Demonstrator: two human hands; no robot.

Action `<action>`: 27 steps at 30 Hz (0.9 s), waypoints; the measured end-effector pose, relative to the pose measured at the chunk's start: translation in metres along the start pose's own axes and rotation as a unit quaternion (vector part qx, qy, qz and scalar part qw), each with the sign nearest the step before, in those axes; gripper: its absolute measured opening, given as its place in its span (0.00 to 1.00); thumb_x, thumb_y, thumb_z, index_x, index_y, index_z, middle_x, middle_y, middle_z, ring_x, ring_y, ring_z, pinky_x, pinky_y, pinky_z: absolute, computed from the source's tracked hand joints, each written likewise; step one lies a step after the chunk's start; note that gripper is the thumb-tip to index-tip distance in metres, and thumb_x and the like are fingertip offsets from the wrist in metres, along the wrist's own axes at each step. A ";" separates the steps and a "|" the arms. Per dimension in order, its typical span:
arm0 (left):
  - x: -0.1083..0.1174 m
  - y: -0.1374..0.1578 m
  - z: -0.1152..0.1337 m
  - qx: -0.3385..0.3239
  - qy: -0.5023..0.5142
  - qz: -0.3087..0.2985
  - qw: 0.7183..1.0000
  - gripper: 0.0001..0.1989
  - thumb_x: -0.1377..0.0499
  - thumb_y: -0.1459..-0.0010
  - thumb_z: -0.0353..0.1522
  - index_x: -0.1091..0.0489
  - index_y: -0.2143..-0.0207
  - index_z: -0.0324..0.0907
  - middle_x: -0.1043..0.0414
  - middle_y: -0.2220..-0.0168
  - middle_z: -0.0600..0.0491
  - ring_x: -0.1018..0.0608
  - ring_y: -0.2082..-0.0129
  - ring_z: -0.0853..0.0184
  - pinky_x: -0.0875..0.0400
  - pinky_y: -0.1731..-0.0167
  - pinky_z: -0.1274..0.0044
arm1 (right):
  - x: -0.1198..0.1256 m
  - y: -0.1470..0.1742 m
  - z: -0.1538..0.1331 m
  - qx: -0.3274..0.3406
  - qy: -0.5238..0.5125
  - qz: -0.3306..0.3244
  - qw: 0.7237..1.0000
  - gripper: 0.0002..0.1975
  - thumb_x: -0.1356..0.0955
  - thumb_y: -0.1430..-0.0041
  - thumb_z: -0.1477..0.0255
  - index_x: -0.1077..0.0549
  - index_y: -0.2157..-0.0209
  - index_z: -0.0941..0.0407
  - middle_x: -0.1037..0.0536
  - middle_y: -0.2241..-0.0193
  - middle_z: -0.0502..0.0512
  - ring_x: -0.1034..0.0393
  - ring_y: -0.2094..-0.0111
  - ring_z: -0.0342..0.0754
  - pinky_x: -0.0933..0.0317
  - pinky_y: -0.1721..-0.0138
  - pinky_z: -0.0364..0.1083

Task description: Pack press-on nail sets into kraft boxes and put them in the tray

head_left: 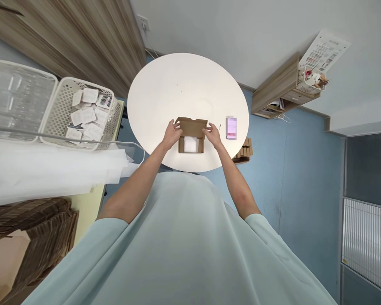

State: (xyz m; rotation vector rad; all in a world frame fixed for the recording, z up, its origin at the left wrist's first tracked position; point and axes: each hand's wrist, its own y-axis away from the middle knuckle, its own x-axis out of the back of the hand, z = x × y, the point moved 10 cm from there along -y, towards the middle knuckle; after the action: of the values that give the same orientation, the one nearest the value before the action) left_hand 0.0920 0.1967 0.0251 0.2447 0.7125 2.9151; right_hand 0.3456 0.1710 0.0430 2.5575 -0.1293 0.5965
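A small brown cardboard box (193, 127) stands on the white oval table (178, 80) with its lid raised at the back. Inside lies a white packet (190, 144), its contents hidden. My left hand (172, 134) grips the left edge of the lid between thumb and fingers. On the opposite side, my right hand (212, 134) pinches the right edge of the lid. Both hands are level with each other, just above the box's side walls.
A phone (231, 128) lies right of the box. Small cartons (245, 149) stand below the table's right edge. At left are a basket of white packets (85, 114), a basket of clear containers (19, 99), white wrapping sheets (51, 169) and stacked flat cardboard (47, 241).
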 end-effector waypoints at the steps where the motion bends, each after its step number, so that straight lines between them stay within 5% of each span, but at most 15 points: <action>1: 0.000 0.000 0.003 -0.008 0.002 0.001 1.000 0.51 0.38 0.47 0.25 0.50 0.21 0.37 0.36 0.25 0.34 0.27 0.29 0.48 0.30 0.30 0.56 | 0.002 0.001 -0.003 0.010 0.002 0.004 1.000 0.35 0.31 0.29 0.66 0.39 0.25 0.58 0.24 0.32 0.67 0.23 0.37 0.54 0.29 0.33 0.53; 6: 0.002 0.010 0.005 -0.026 -0.017 0.003 1.000 0.50 0.38 0.46 0.25 0.47 0.21 0.37 0.37 0.25 0.34 0.29 0.27 0.48 0.31 0.29 0.59 | 0.002 0.015 -0.011 0.045 0.030 0.010 0.998 0.34 0.32 0.28 0.67 0.38 0.25 0.57 0.26 0.30 0.67 0.23 0.37 0.54 0.30 0.33 0.52; 18: 0.002 0.059 -0.040 -0.002 -0.097 -0.001 0.995 0.42 0.38 0.40 0.28 0.41 0.24 0.41 0.35 0.25 0.37 0.30 0.27 0.49 0.29 0.31 0.59 | -0.029 0.077 0.029 0.053 0.037 -0.011 0.998 0.33 0.34 0.28 0.66 0.38 0.25 0.55 0.30 0.27 0.67 0.24 0.35 0.54 0.25 0.37 0.52; 23: 0.017 0.049 -0.039 -0.007 -0.073 0.037 0.997 0.51 0.34 0.40 0.30 0.51 0.19 0.42 0.46 0.20 0.34 0.38 0.22 0.47 0.34 0.27 0.57 | -0.026 0.076 0.022 0.054 0.024 -0.003 0.998 0.32 0.34 0.27 0.66 0.38 0.25 0.54 0.30 0.27 0.67 0.24 0.35 0.54 0.27 0.35 0.53; 27: 0.019 0.032 -0.018 -0.047 -0.037 0.019 0.998 0.50 0.33 0.42 0.28 0.47 0.20 0.45 0.43 0.21 0.36 0.38 0.21 0.47 0.35 0.27 0.56 | -0.021 0.067 0.009 0.050 0.047 0.001 0.998 0.30 0.35 0.25 0.66 0.36 0.25 0.53 0.29 0.28 0.66 0.22 0.37 0.53 0.29 0.33 0.52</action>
State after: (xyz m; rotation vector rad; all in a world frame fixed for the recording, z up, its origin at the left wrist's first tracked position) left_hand 0.0668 0.1635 0.0268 0.3572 0.5644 2.9475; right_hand 0.3166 0.1078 0.0574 2.6199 -0.0694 0.7409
